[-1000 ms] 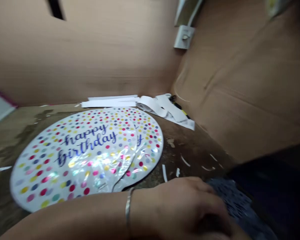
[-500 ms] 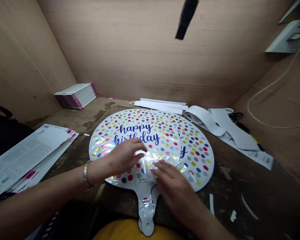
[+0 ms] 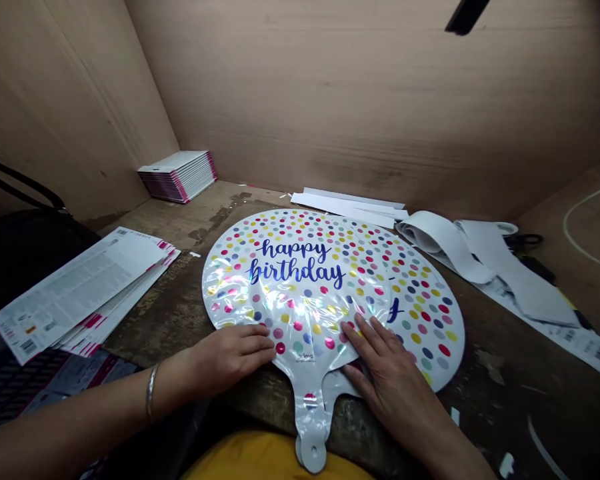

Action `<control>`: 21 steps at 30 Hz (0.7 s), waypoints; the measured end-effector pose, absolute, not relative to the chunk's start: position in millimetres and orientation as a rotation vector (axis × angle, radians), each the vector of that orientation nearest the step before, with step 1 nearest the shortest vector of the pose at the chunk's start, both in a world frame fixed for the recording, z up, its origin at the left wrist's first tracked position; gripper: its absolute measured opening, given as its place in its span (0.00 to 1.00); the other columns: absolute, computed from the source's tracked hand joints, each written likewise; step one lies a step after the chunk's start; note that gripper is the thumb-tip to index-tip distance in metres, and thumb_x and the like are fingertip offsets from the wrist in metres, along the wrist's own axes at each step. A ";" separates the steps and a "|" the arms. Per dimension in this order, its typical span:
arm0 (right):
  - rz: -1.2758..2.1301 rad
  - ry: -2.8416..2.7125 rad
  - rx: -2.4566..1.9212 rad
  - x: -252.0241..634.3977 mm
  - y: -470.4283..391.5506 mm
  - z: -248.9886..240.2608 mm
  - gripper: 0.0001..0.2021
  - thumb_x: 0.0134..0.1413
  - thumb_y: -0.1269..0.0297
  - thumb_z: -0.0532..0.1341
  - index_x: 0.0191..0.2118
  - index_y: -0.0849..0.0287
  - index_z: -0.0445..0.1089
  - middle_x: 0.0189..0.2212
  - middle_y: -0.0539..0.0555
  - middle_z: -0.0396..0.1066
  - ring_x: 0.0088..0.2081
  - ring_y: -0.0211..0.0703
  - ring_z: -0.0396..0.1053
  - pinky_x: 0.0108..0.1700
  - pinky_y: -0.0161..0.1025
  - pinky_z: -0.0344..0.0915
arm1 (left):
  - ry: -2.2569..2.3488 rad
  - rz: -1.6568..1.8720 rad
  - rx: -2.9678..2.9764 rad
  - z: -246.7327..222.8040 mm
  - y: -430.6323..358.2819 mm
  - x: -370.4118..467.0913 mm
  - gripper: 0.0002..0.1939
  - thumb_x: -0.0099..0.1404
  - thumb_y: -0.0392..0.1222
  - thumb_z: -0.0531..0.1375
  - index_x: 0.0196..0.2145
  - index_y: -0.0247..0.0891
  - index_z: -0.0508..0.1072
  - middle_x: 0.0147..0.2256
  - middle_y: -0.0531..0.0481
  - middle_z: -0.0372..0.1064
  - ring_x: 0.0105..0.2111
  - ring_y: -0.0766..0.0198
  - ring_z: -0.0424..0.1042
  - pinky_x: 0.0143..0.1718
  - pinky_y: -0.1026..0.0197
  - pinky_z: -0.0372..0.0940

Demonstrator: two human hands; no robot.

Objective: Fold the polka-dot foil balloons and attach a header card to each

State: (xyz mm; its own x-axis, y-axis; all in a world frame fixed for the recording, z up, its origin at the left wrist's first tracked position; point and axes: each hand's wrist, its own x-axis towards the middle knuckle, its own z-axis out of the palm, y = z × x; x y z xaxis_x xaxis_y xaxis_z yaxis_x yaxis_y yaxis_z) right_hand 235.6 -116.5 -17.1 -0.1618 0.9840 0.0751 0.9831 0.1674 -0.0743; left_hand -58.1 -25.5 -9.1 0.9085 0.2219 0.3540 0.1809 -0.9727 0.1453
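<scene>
A flat foil balloon [image 3: 280, 303] with coloured dots and blue "happy birthday" lettering lies in front of me, its neck towards my lap. Under it, shifted to the right, is a second dotted foil balloon [image 3: 437, 300], mostly covered. My left hand [image 3: 230, 360] rests at the lower left edge of the top balloon, fingers stretched out along the foil. My right hand [image 3: 393, 373] lies flat with fingers spread, its fingertips on the top balloon's lower right and its palm over the balloon beneath. Both hands are open.
Printed cards [image 3: 85, 287] lie fanned at the left, with a neat card stack [image 3: 177, 177] behind. White paper strips [image 3: 350, 208] and a curling label roll [image 3: 470, 253] lie at the back right, near black-handled scissors [image 3: 527, 240]. Paper scraps [image 3: 506, 465] are at the lower right.
My left hand has moved from over the lettering down to the balloon's lower left edge. My right hand has spread out flat on the right side. The view has shifted left.
</scene>
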 end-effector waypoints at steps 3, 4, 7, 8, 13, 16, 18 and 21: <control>-0.043 -2.316 -1.987 237.9 -118.5 -16.7 0.27 0.58 0.52 0.54 0.61 0.52 0.56 0.62 0.56 0.53 0.63 0.56 0.50 0.57 0.57 0.58 | 0.312 0.509 2.965 -8.7 -17.7 -55.2 0.15 0.69 0.31 0.47 0.46 0.32 0.71 0.44 0.41 0.73 0.48 0.58 0.69 0.51 0.56 0.66; -0.063 -2.315 -1.997 239.3 -119.7 -16.8 0.26 0.58 0.52 0.54 0.61 0.53 0.57 0.62 0.57 0.54 0.62 0.57 0.51 0.57 0.57 0.59 | 0.318 0.484 2.957 -8.1 -15.1 -53.7 0.15 0.69 0.31 0.48 0.46 0.32 0.71 0.44 0.42 0.73 0.49 0.58 0.69 0.52 0.56 0.65; -0.127 -2.314 -2.020 244.7 -124.5 -17.9 0.26 0.58 0.53 0.53 0.60 0.54 0.59 0.61 0.58 0.56 0.60 0.57 0.55 0.56 0.58 0.60 | 0.394 0.430 2.919 -6.1 -9.7 -48.1 0.14 0.69 0.32 0.48 0.46 0.35 0.71 0.44 0.43 0.73 0.49 0.58 0.69 0.53 0.55 0.64; -0.144 -2.313 -2.025 246.3 -126.2 -18.3 0.26 0.58 0.53 0.53 0.60 0.54 0.59 0.61 0.58 0.56 0.60 0.57 0.56 0.56 0.58 0.60 | 0.438 0.400 2.898 -5.2 -9.1 -46.3 0.14 0.69 0.32 0.48 0.46 0.36 0.71 0.44 0.44 0.73 0.49 0.59 0.69 0.53 0.56 0.64; -0.167 -2.304 -2.022 248.8 -131.7 -19.0 0.26 0.57 0.53 0.54 0.60 0.56 0.60 0.61 0.59 0.57 0.59 0.57 0.57 0.55 0.56 0.61 | 0.468 0.230 2.856 1.3 -12.6 -39.4 0.14 0.68 0.31 0.48 0.44 0.36 0.71 0.43 0.45 0.71 0.43 0.61 0.70 0.49 0.57 0.63; -0.154 -2.296 -2.026 247.7 -132.2 -18.4 0.26 0.57 0.53 0.55 0.59 0.57 0.61 0.60 0.59 0.57 0.59 0.57 0.57 0.55 0.57 0.61 | 0.584 0.237 2.734 5.7 -11.1 -35.5 0.12 0.67 0.31 0.50 0.36 0.36 0.72 0.36 0.47 0.71 0.36 0.62 0.69 0.40 0.62 0.63; -0.134 -2.293 -2.031 247.2 -131.9 -17.3 0.27 0.56 0.53 0.55 0.60 0.56 0.60 0.61 0.59 0.56 0.60 0.56 0.57 0.56 0.57 0.61 | 0.723 0.241 2.540 8.2 -5.3 -32.2 0.07 0.64 0.33 0.55 0.30 0.36 0.72 0.31 0.50 0.69 0.32 0.65 0.68 0.34 0.66 0.61; -0.105 -2.287 -2.032 247.1 -131.8 -15.8 0.27 0.56 0.53 0.55 0.60 0.56 0.59 0.61 0.58 0.55 0.60 0.55 0.56 0.56 0.56 0.61 | 0.881 0.196 2.264 12.9 6.0 -25.4 0.08 0.59 0.41 0.63 0.26 0.35 0.70 0.27 0.53 0.68 0.29 0.67 0.67 0.29 0.68 0.58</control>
State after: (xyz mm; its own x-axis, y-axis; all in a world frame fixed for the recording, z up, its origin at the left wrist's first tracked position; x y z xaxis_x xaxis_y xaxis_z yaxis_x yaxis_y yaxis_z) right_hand 247.1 -131.8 -15.8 -0.1169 0.9876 0.1051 0.9930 0.1177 -0.0016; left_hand -25.4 6.0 12.9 0.7582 0.6440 -0.1021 0.5397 -0.5319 0.6526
